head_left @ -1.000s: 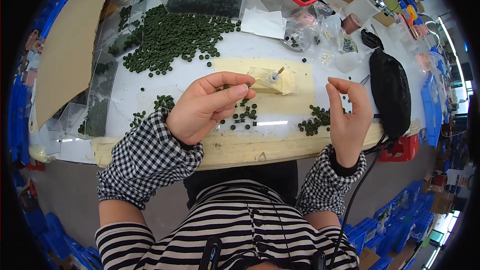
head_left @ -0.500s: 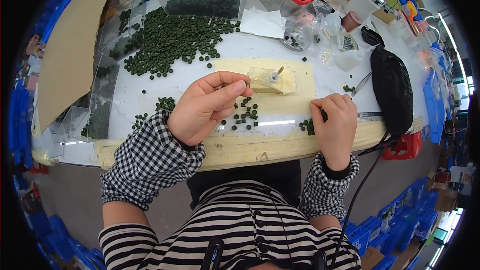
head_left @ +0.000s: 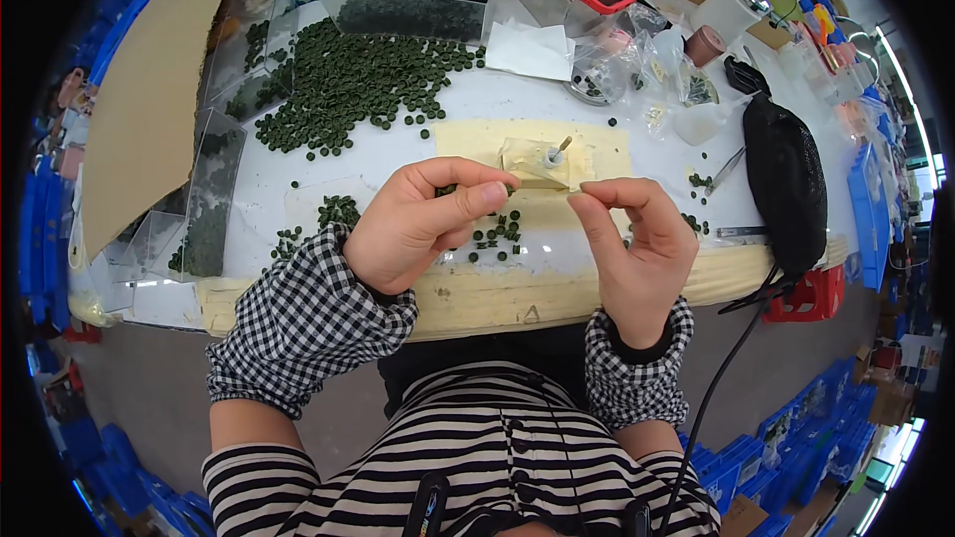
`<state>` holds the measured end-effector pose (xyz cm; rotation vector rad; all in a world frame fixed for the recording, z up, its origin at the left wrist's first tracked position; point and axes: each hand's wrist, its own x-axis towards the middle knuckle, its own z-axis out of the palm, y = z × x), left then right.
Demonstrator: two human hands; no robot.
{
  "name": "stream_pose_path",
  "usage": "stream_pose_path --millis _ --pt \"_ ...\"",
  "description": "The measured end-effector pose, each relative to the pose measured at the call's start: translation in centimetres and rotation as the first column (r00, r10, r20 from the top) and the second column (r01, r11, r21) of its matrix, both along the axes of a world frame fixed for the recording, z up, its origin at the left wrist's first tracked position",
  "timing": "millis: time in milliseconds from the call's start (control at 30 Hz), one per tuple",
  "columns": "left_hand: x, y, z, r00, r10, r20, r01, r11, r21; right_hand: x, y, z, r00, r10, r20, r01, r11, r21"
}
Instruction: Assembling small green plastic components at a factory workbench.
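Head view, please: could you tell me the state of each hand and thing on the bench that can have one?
Left hand: curled, thumb against fingertips; contents hidden.
Right hand: raised, thumb and forefinger pinched; what it holds is too small to tell.
Green discs: loose, spread in a heap.
Clear tray: filled with discs.
Black pouch: lying flat.
Tweezers: lying unused.

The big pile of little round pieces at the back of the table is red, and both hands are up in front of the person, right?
Not quite. The head view shows the pile of little round pieces is dark green, not red. The left hand and right hand are indeed raised in front of the person.
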<state>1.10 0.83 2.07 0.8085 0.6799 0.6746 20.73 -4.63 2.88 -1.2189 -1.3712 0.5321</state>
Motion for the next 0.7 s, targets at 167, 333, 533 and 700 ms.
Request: stream_pose_path --millis 167,333,533,700 --pt "0.0 0.0 -0.4 0.996 0.014 0.088 -0.013 1.000 -0.012 -2.0 0.3 -0.4 0.958 0.111 -0.265 -0.143 0.984 -0.104" --pt "0.0 -0.2 -0.4 0.996 0.020 0.093 -0.020 1.000 -0.008 -2.2 0.4 -0.7 0.932 0.150 -0.331 -0.215 0.962 -0.169" --pt "0.4 -0.3 -0.3 0.997 0.063 0.048 -0.063 0.998 0.008 -2.5 0.5 -1.2 0.905 0.174 -0.388 -0.233 0.966 -0.112" --pt "0.3 -0.3 -0.5 0.996 0.080 0.047 -0.080 0.997 0.016 -2.7 0.3 -1.6 0.919 0.167 -0.356 -0.218 0.970 -0.107"
